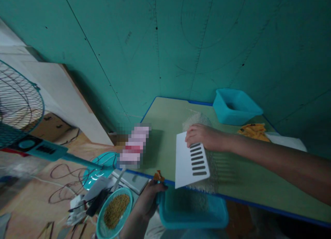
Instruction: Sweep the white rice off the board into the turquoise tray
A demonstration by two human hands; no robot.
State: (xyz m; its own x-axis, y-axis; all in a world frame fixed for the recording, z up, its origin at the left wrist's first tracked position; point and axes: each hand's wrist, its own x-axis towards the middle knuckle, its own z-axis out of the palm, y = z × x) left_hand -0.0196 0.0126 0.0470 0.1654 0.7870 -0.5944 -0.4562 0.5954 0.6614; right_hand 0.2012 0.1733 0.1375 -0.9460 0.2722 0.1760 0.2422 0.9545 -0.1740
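My right hand (204,137) is closed on the top edge of a white flat scraper (190,161) with dark slots. The scraper stands at the near edge of the green table (165,128), against a spread of white rice (204,184). My left hand (150,197) grips the rim of a teal tray (191,209) held just below the table edge, under the scraper. Some rice lies in the tray.
A teal tub (236,106) and an orange wrapper (254,131) sit at the table's far right. A teal plate of yellowish grain (115,211), cables (64,177) and a teal standing fan (18,108) occupy the floor at left. A green wall rises behind.
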